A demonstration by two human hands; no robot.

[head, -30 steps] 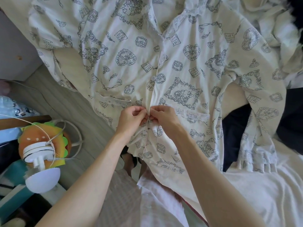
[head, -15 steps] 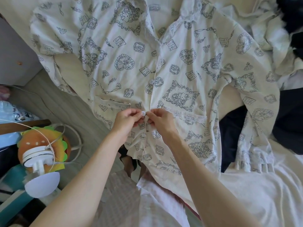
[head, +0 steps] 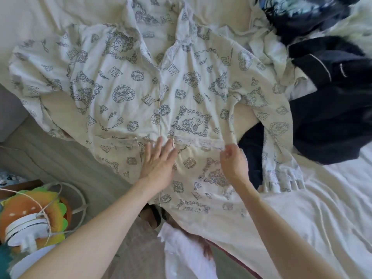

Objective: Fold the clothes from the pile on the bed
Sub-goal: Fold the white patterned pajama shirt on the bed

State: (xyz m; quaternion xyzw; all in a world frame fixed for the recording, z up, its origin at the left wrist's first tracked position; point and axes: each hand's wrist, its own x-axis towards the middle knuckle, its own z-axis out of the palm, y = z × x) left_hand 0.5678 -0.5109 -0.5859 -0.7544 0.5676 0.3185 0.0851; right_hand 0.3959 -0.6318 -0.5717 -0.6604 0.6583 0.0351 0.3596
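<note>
Flat and open, the person's left hand [head: 159, 161] presses on the front of a printed pyjama shirt [head: 124, 93], fingers straight across the button placket just below a lace-trimmed pocket line. Just to its right, the right hand [head: 233, 164] hovers at the shirt's side seam with fingers loosely curled; it may be pinching the cloth edge, but I cannot tell for certain.

Nearest of all, at the lower left beside the bed, sits a burger-shaped plush toy [head: 30, 210] with a white corded device on it (a small fan, perhaps). A white sheet [head: 322, 218] covers the near right of the bed.

Further off, the shirt lies face up and spread wide, sleeves out to both sides, collar at the far end, one white button [head: 156, 110] visible mid-chest. At the far right lies the pile of clothes [head: 332, 93], dark navy garments tangled with pale ones, touching the shirt's right sleeve.

I judge the shirt thin, soft and limp, so it will wrinkle and slide easily. Best taken at the shoulder seams and hem corners, smoothing flat before each fold.
</note>
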